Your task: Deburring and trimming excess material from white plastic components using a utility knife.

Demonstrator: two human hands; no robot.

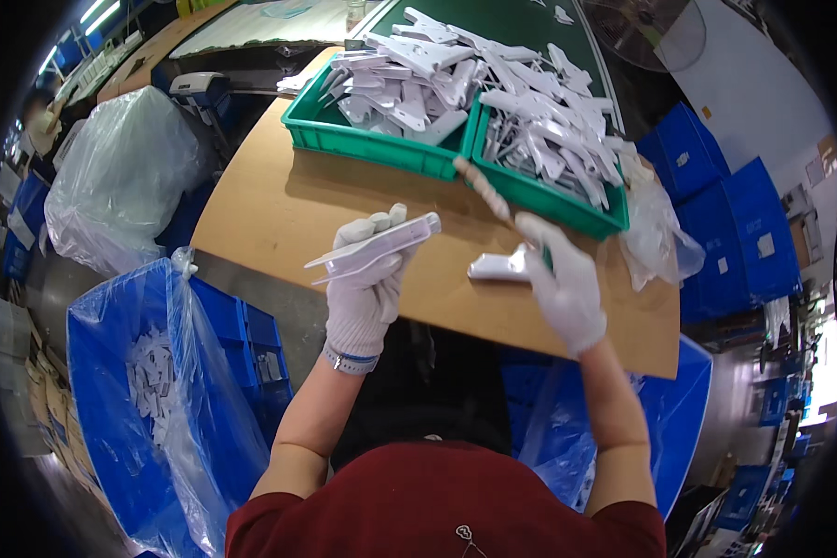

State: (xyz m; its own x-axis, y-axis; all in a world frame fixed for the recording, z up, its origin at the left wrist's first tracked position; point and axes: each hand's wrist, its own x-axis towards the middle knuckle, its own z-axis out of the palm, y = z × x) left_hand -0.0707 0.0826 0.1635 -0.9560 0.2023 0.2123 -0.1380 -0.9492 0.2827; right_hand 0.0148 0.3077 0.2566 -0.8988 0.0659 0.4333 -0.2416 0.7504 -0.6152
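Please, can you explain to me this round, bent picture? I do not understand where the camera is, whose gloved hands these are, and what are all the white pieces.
The camera sits on a person's head and looks down; its wide lens bends the edges. The two white-gloved hands are that person's own. The left hand holds a long white plastic part. The right hand holds a thin stick-like tool and touches a second white part lying on the wooden board. Behind stand two green trays piled with similar white parts. At the lower left, a blue bin lined with a plastic bag holds more pieces.
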